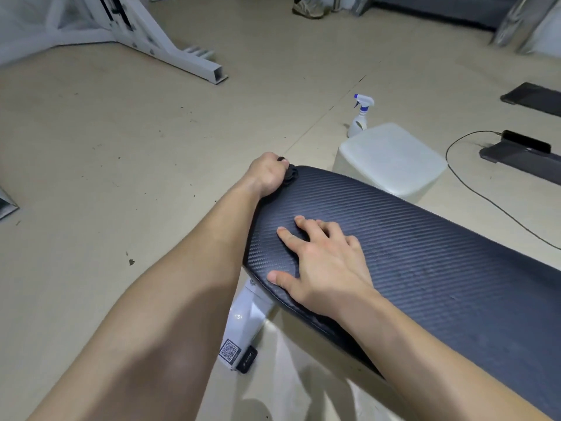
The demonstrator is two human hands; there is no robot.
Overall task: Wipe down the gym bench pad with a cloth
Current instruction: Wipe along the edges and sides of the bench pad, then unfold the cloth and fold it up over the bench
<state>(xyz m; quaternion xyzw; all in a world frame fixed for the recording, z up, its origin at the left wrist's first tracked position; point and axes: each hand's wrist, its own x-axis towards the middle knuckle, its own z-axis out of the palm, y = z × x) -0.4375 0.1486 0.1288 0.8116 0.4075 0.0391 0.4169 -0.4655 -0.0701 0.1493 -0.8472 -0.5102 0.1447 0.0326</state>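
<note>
The black ribbed bench pad (pixel 425 238) runs from the centre to the lower right. At the pad's far left end, my left hand (pixel 267 174) is closed around a dark bunched cloth (pixel 290 175), and the cloth presses on the pad's edge. Only a small part of the cloth shows past my fingers. Nearer to me, my right hand (pixel 324 259) lies flat on the pad with fingers spread, holding nothing.
A white spray bottle (pixel 361 117) stands on the floor beyond the pad, beside a white plastic stool (pixel 391 159). The bench's white leg (pixel 246 323) is below the pad. A white machine frame (pixel 170 47) is at far left; a cable (pixel 485 196) and dark devices lie at right.
</note>
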